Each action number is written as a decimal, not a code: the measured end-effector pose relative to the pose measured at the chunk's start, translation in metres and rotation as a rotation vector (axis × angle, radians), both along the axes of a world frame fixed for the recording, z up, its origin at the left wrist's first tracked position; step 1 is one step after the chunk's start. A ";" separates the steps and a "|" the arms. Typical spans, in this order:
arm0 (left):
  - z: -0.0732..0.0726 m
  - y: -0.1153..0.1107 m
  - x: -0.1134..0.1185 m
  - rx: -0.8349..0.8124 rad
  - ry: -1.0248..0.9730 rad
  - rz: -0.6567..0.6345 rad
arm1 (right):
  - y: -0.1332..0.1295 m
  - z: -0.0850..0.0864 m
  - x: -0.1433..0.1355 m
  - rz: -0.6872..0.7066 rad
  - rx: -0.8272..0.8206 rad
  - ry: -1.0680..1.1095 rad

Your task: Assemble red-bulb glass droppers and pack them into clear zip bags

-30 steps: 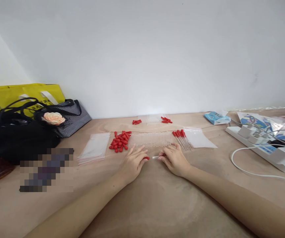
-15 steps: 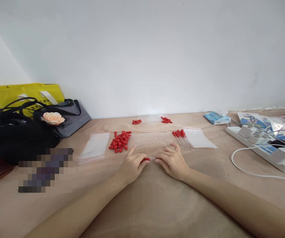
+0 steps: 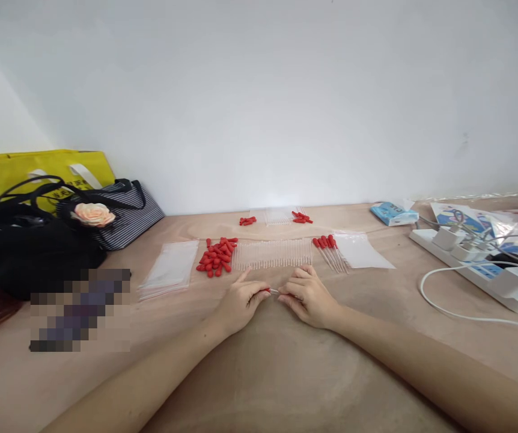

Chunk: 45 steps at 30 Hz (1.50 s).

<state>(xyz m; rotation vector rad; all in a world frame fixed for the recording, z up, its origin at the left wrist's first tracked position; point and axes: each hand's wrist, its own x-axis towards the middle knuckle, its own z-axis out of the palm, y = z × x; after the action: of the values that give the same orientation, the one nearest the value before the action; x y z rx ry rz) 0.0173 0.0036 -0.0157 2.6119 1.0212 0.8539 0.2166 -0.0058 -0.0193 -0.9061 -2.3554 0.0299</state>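
Observation:
My left hand (image 3: 240, 302) is closed on a red rubber dropper bulb (image 3: 267, 290), of which only the tip shows. My right hand (image 3: 309, 299) pinches a thin glass dropper tube (image 3: 274, 291) that meets the bulb between the two hands. Beyond my left hand lies a pile of loose red bulbs (image 3: 216, 258). A row of clear glass tubes (image 3: 271, 255) stretches across the table behind both hands. Several droppers with red bulbs fitted (image 3: 326, 243) lie side by side beyond my right hand.
Clear zip bags lie at left (image 3: 169, 269) and at right (image 3: 362, 250). More red bulbs (image 3: 302, 217) and tubes (image 3: 279, 216) sit near the wall. Bags (image 3: 126, 210) stand at far left. A blue tissue pack (image 3: 393, 213) and a power strip with cables (image 3: 479, 270) are at right.
My right hand's fingers have curled in more around the tube. Less of the red bulb shows at my left fingertips. The view has shifted very slightly.

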 end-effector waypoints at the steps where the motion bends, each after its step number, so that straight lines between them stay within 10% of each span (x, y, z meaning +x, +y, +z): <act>1: 0.002 -0.001 0.000 -0.022 -0.005 0.003 | 0.001 0.000 0.000 0.014 0.003 -0.005; 10: 0.013 -0.003 0.002 -0.172 -0.005 0.000 | 0.005 0.002 0.004 0.062 0.085 -0.041; 45: 0.010 0.000 -0.003 0.157 0.119 -0.016 | 0.007 0.001 0.014 0.029 0.127 -0.012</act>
<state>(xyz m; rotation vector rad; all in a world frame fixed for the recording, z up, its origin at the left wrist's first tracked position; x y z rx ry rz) 0.0142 0.0033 -0.0060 2.8290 0.9980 0.8137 0.2304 0.0012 -0.0184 -0.8127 -2.3527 -0.1121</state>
